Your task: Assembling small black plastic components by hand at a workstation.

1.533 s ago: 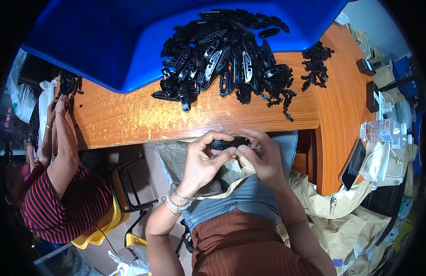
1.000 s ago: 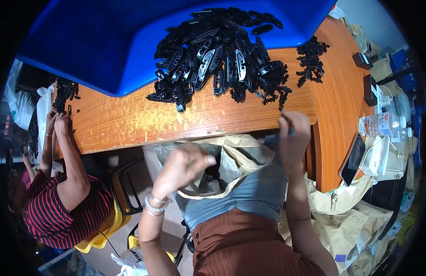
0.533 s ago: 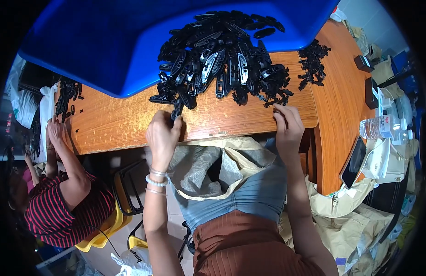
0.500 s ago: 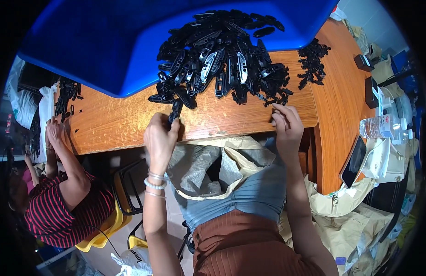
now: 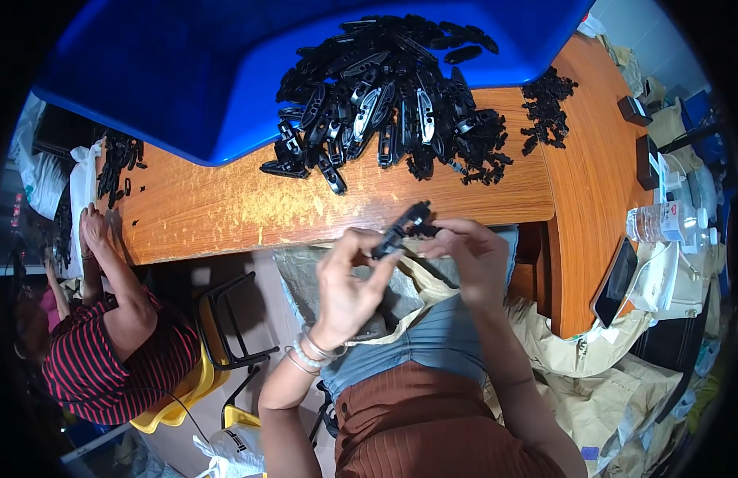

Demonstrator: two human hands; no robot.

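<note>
1. Viewing remotely, I record a co-worker in a striped shirt (image 5: 118, 358) at the left end of the table (image 5: 225, 209).
2. Blue bin (image 5: 162, 95): over the table's far side.
3. Left hand (image 5: 345, 291): by the table's near edge, thumb and fingers pinching a tilted black part (image 5: 399, 231).
4. Right hand (image 5: 479, 267): same edge, fingertips drawn together beside that part; what they pinch, I cannot tell.
5. Phone (image 5: 616, 283): at the table's right edge.

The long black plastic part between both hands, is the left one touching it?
Touching: the head view shows the left hand pinching the black part at its lower end.
</note>
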